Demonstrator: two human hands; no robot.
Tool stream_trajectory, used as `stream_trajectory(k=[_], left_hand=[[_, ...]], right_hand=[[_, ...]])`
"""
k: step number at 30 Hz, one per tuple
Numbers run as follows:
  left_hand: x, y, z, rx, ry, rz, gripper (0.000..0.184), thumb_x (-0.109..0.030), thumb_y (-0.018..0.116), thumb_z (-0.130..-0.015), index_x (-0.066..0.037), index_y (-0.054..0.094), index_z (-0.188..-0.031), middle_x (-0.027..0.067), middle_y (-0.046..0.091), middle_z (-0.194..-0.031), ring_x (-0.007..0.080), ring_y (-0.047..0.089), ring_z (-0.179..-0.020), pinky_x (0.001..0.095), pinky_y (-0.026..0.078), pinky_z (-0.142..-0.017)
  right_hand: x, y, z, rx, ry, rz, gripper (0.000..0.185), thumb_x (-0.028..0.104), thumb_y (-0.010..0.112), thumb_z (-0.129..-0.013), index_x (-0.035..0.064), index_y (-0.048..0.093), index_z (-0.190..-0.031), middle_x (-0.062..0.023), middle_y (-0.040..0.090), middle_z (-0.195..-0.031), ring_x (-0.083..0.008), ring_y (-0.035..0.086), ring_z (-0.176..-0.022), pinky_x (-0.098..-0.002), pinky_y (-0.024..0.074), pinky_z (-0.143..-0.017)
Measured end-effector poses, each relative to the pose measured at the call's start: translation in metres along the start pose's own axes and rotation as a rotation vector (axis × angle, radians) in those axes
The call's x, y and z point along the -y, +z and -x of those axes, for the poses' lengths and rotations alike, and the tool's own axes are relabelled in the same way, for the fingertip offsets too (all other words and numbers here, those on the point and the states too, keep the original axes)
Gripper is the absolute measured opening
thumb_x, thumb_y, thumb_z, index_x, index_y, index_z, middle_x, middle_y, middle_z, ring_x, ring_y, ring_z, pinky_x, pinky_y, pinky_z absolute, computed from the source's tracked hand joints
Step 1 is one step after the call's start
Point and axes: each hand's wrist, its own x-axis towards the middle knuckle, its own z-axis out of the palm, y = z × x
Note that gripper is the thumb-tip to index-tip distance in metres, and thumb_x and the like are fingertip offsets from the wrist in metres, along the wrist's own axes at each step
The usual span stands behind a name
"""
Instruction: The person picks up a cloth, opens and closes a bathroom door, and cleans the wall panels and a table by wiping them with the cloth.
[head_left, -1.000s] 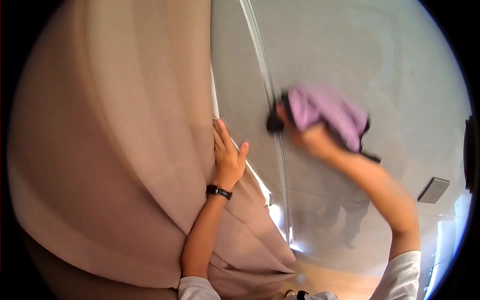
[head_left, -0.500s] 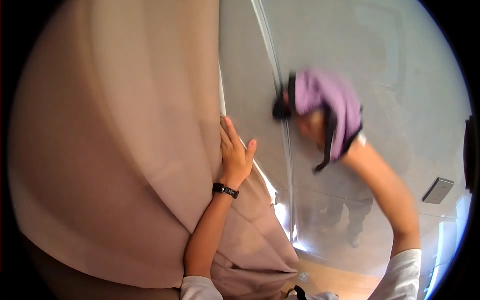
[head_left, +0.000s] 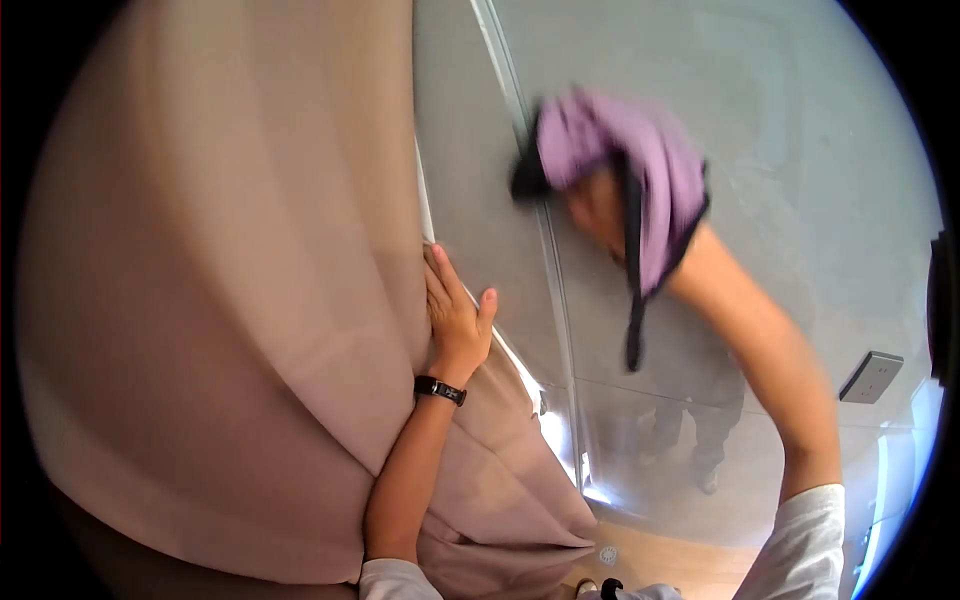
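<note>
My left hand (head_left: 459, 318) lies open against the edge of a beige curtain (head_left: 290, 250), thumb apart, some fingertips partly behind the fabric. A black watch or band (head_left: 440, 390) is on that wrist. My right hand (head_left: 600, 212) is closed on a purple cloth with black edging (head_left: 672, 170), which drapes over its back and wrist. The cloth is at a shiny grey wall panel (head_left: 800, 250), beside a metal strip (head_left: 551, 250) that runs down it. Motion blurs the right fingers and the cloth's black end.
A wall socket (head_left: 871, 377) is fixed low on the right of the panel. Light shines through a gap by the curtain's lower edge. Below are a wooden floor (head_left: 680, 550) with a small round drain-like disc (head_left: 608, 555) and my shoe.
My right hand and the purple cloth have moved up and left along the panel. The left hand stays on the curtain edge, while the view has shifted slightly.
</note>
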Motion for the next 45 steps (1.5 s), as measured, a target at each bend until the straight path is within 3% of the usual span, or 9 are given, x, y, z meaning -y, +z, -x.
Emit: stream_trajectory(k=[4, 9, 16, 21, 28, 33, 35, 40, 45], left_hand=[[0.000, 0.004, -0.002, -0.031, 0.008, -0.067, 0.083, -0.040, 0.043, -0.097, 0.007, -0.001, -0.149, 0.0364, 0.001, -0.152, 0.0489, 0.006, -0.142, 0.0517, 0.006, -0.115], [-0.002, -0.001, 0.000, -0.002, -0.004, -0.003, 0.081, -0.041, 0.040, -0.098, 0.007, -0.001, -0.149, 0.0361, 0.001, -0.152, 0.0487, 0.005, -0.142, 0.0518, 0.007, -0.115], [-0.002, -0.001, -0.004, -0.012, 0.007, 0.007, 0.080, -0.040, 0.039, -0.098, 0.009, 0.000, -0.148, 0.0375, 0.001, -0.151, 0.0490, 0.006, -0.142, 0.0518, 0.007, -0.115], [-0.002, -0.005, 0.001, -0.003, -0.004, -0.021, 0.082, -0.043, 0.038, -0.098, 0.009, -0.001, -0.148, 0.0383, 0.002, -0.150, 0.0496, 0.007, -0.141, 0.0518, 0.007, -0.115], [-0.002, -0.005, -0.001, -0.038, 0.010, -0.058, 0.083, -0.043, 0.040, -0.097, 0.009, 0.001, -0.148, 0.0383, 0.007, -0.150, 0.0493, 0.012, -0.140, 0.0513, 0.011, -0.115], [-0.004, -0.006, 0.002, 0.009, -0.022, -0.004, 0.083, -0.042, 0.039, -0.097, 0.009, -0.001, -0.148, 0.0377, 0.003, -0.151, 0.0495, 0.008, -0.141, 0.0514, 0.008, -0.115], [-0.006, -0.006, -0.001, -0.008, -0.012, -0.005, 0.081, -0.038, 0.041, -0.097, 0.010, -0.002, -0.148, 0.0376, 0.002, -0.151, 0.0493, 0.007, -0.141, 0.0513, 0.008, -0.115], [-0.012, -0.006, -0.006, -0.020, -0.025, 0.057, 0.085, -0.030, 0.051, -0.092, 0.008, -0.001, -0.148, 0.0370, 0.002, -0.151, 0.0489, 0.007, -0.141, 0.0512, 0.008, -0.115], [-0.022, -0.002, -0.005, -0.031, -0.090, 0.069, 0.100, -0.029, 0.065, -0.084, 0.008, -0.003, -0.147, 0.0370, 0.011, -0.147, 0.0496, 0.013, -0.138, 0.0538, 0.010, -0.114]], right_hand=[[-0.009, 0.010, -0.021, -0.256, -0.219, 0.247, 0.013, 0.008, 0.070, -0.077, 0.0050, 0.068, -0.090, -0.0106, 0.061, -0.078, -0.0285, 0.061, -0.066, -0.0364, 0.0478, -0.061], [0.036, 0.000, 0.040, 0.457, 0.307, 0.210, 0.011, 0.010, 0.064, -0.060, 0.0088, 0.060, -0.070, -0.0084, 0.055, -0.063, -0.0314, 0.056, -0.060, -0.0380, 0.0425, -0.056], [-0.006, 0.009, -0.021, -0.207, -0.141, 0.204, 0.018, 0.011, 0.073, -0.076, 0.0022, 0.071, -0.092, -0.0111, 0.068, -0.087, -0.0273, 0.064, -0.072, -0.0335, 0.0508, -0.066], [0.015, 0.003, 0.046, 0.159, 0.022, -0.047, 0.021, 0.004, 0.072, -0.063, 0.0077, 0.066, -0.083, -0.0091, 0.061, -0.072, -0.0340, 0.060, -0.070, -0.0407, 0.0474, -0.064], [0.000, 0.007, -0.025, -0.145, -0.130, 0.176, 0.019, 0.015, 0.070, -0.084, 0.0046, 0.072, -0.099, -0.0163, 0.064, -0.069, -0.0261, 0.061, -0.058, -0.0302, 0.0483, -0.060], [0.027, 0.009, 0.057, 0.274, 0.047, 0.157, 0.008, 0.006, 0.062, -0.057, 0.0107, 0.058, -0.060, -0.0069, 0.057, -0.060, -0.0322, 0.058, -0.062, -0.0394, 0.0425, -0.052], [0.024, 0.013, 0.042, 0.027, 0.026, -0.056, 0.011, 0.007, 0.062, -0.051, 0.0125, 0.054, -0.057, -0.0050, 0.055, -0.057, -0.0318, 0.058, -0.060, -0.0386, 0.0407, -0.049], [0.002, 0.011, -0.030, -0.162, -0.064, 0.116, 0.014, 0.013, 0.069, -0.082, 0.0020, 0.071, -0.091, -0.0143, 0.064, -0.079, -0.0252, 0.061, -0.060, -0.0319, 0.0454, -0.054], [0.022, 0.030, 0.074, 0.185, 0.042, 0.265, 0.016, 0.007, 0.067, -0.065, 0.0089, 0.065, -0.081, -0.0125, 0.061, -0.071, -0.0329, 0.059, -0.066, -0.0383, 0.0462, -0.058]])
